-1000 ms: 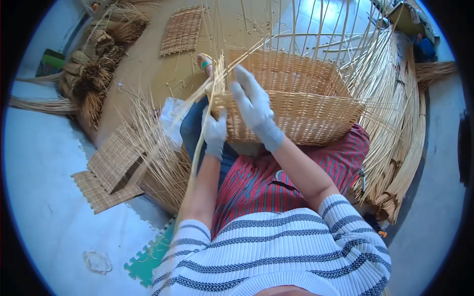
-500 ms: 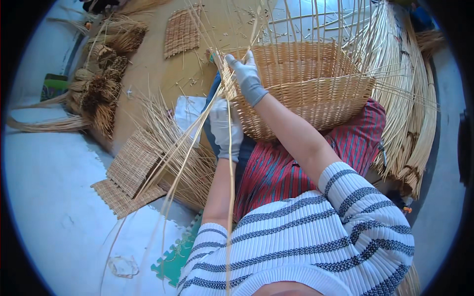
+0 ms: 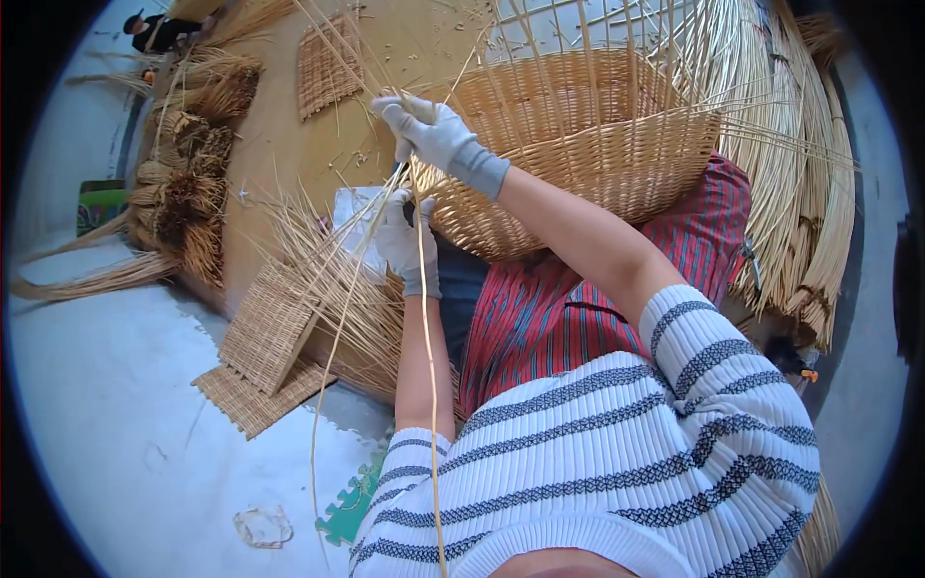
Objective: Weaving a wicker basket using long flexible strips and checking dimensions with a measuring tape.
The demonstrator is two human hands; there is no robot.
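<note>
A half-woven wicker basket point(image 3: 597, 173) rests tilted on my lap, its upright stakes pointing up and away. My right hand point(image 3: 436, 135), in a white glove with a grey cuff, reaches across to the basket's left end and is closed on wicker strands there. Just below it, my left hand point(image 3: 409, 246), also gloved, is at the same end with its fingers partly curled against the strands. One long wicker strand point(image 3: 429, 366) hangs from there down over my striped top. The exact grip of the left fingertips is hidden by the strands and basket edge.
Two flat woven panels point(image 3: 265, 332) and loose strands point(image 3: 337, 299) lie at my left. Another panel point(image 3: 330, 65) is farther off on the brown board. Straw bundles point(image 3: 188, 183) line the left; long pale strands point(image 3: 785, 173) lie right. Another person point(image 3: 159, 31) is far left.
My right hand has moved left and turned over at the basket's end. My left hand has shifted slightly left, and several strands that trailed to the lower left have been drawn up.
</note>
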